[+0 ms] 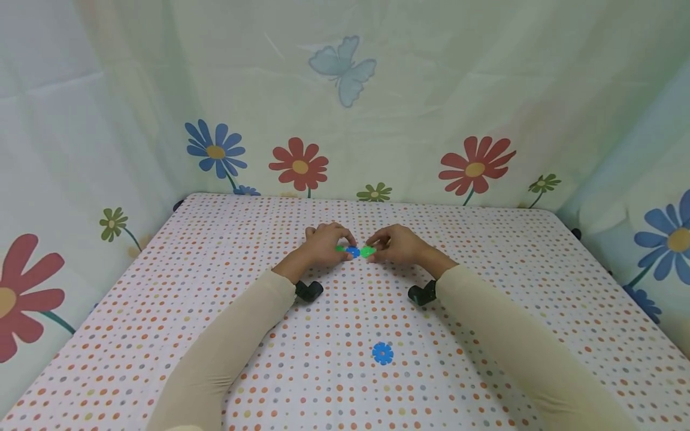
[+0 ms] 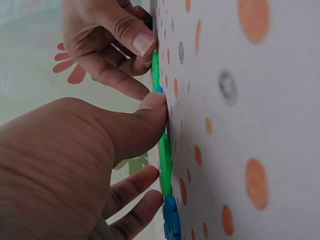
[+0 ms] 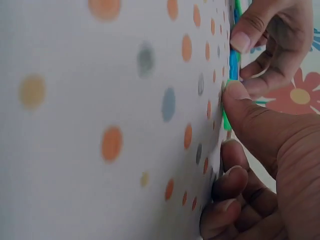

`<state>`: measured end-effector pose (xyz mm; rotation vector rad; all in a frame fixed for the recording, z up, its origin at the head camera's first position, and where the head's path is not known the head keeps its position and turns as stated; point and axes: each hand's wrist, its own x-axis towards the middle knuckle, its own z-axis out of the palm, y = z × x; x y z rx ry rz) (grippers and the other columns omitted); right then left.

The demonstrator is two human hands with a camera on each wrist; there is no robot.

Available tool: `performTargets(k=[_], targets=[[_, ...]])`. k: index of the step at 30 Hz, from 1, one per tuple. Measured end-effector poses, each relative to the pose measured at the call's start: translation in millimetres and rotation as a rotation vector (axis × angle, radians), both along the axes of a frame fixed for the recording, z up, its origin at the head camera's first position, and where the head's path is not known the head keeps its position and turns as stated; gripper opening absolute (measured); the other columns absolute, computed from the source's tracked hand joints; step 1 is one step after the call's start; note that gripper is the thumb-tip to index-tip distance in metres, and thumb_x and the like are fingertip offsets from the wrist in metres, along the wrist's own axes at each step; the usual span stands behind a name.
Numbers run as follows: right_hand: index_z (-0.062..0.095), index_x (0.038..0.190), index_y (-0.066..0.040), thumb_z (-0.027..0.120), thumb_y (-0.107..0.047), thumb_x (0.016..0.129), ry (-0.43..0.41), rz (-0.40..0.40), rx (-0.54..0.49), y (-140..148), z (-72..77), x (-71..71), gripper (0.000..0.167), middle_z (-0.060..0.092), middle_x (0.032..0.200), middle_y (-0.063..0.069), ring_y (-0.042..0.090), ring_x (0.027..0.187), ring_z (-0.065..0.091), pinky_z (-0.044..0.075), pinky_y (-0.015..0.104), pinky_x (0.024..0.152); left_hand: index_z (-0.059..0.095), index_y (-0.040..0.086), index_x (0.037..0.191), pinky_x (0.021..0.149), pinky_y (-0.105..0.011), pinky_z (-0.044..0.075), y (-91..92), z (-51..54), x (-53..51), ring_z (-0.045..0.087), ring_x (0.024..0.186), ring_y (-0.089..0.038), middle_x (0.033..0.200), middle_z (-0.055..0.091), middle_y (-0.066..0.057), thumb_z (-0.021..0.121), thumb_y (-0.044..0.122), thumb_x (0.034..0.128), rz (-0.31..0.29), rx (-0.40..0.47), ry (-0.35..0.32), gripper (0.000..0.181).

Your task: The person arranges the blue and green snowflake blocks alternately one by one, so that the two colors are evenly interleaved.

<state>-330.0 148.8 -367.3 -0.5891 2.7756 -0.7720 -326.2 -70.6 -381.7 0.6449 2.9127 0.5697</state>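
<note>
Near the middle of the table, my left hand pinches a blue notched disc between thumb and fingers. My right hand pinches a green disc that meets the blue one edge to edge. A second green disc runs on under the left hand, and another blue piece follows it in the left wrist view. The pieces form a flat row along the tabletop. Fingers hide much of the row, so how the notches fit cannot be seen.
A loose blue notched disc lies nearer the front of the dotted tablecloth. Black wrist devices sit under both forearms. A flower-patterned curtain stands behind the table and at its sides.
</note>
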Motion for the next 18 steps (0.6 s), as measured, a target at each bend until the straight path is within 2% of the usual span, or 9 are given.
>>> performTargets(k=[9,18], targets=[[0.075,0.110,-0.011,0.078,-0.024,0.086,-0.001,0.002,-0.010,3.9,-1.4,-2.6,0.027,0.065,0.087,0.003,0.014,0.073,0.052,0.043,0.026,0.065,0.066,0.033,0.114,0.104,-0.055,0.022,0.3,1.3,2.2,0.039,0.135,-0.029,0.147,0.047,0.003,0.067,0.037,0.0933,0.011,0.006,0.004,0.021],[0.075,0.108,-0.012,0.076,-0.021,0.087,-0.005,-0.003,-0.015,2.9,-3.7,-3.3,0.024,0.063,0.088,0.003,0.014,0.076,0.052,0.042,0.026,0.066,0.065,0.031,0.115,0.103,-0.056,0.023,1.7,1.7,2.5,0.042,0.129,-0.029,0.145,0.048,0.001,0.068,0.039,0.0926,-0.007,-0.017,0.012,0.024]])
